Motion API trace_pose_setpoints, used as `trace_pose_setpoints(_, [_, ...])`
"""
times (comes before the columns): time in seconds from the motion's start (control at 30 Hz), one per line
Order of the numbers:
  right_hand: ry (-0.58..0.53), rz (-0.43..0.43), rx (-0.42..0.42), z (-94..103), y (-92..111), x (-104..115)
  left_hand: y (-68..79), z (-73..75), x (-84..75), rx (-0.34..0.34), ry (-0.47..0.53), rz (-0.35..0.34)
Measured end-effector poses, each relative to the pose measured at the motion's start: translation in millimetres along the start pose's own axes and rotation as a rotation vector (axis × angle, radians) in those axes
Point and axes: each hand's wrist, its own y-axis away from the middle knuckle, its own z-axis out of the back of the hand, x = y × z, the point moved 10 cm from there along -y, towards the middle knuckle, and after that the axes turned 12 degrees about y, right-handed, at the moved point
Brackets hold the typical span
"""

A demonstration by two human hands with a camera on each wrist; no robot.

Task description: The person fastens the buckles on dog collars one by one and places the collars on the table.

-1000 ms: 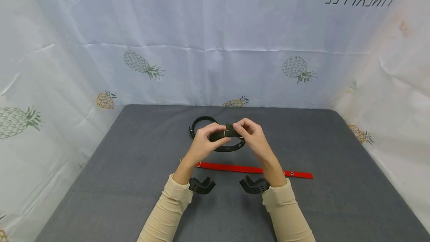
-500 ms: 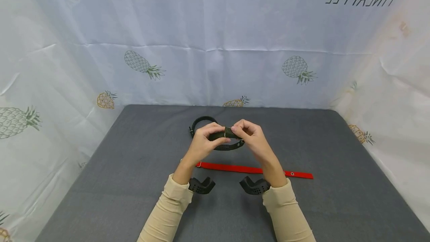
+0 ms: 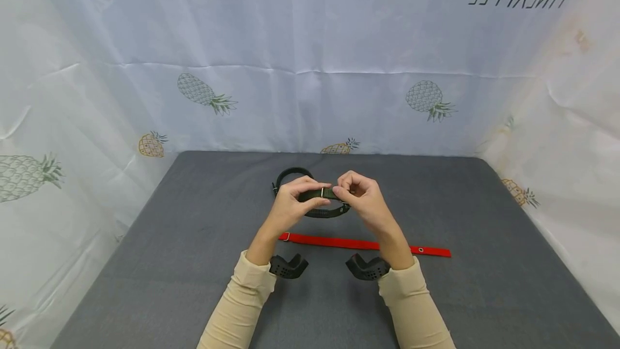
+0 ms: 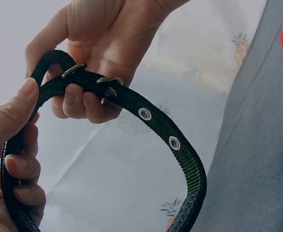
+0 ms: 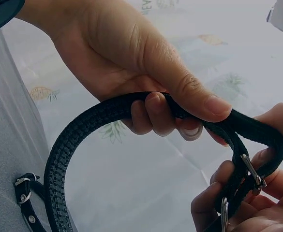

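Both hands hold a dark green webbing collar (image 3: 311, 195) above the table, its ring-shaped loop hanging below them. My left hand (image 3: 289, 202) grips the strap with thumb below and fingers above. My right hand (image 3: 366, 198) pinches it on the other side of a metal keeper (image 3: 323, 193). In the left wrist view a small bend of strap rises between the hands, beside the buckle (image 4: 110, 80) near the right fingers. Metal eyelets (image 4: 174, 143) line the strap beyond it. The right wrist view shows the left thumb (image 5: 214, 106) pressing along the band.
A black buckled collar (image 3: 294, 170) lies on the grey table (image 3: 203, 220) behind the hands. A red collar (image 3: 334, 242) with eyelets stretches across the table under the forearms, partly covered by the right wrist. Pineapple-print curtains (image 3: 300, 106) hang around the back and sides.
The strap end that stood up above the keeper has come down flat along the collar. The left hand and the collar have shifted slightly left.
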Motion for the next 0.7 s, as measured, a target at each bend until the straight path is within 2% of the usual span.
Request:
trace_pose_setpoints(0.2, [0.034, -0.006, -0.019, 0.1, -0.5, -2.8, 0.2, 0.3, 1.5, 0.006, -0.02, 0.013])
trace_pose_setpoints(0.47, [0.117, -0.124, -0.052, -1.1, -1.7, -11.8, 2.6, -2.4, 7.1, 0.058, -0.012, 0.065])
trace_pose_setpoints(0.57, [0.141, -0.174, -0.013, -0.9, -0.6, -17.2, 3.2, -3.1, 9.8, 0.071, -0.008, 0.098])
trace_pose_setpoints(0.7, [0.132, -0.237, 0.1, -0.6, 2.0, -26.8, 2.7, -0.1, 12.1, 0.045, 0.047, 0.126])
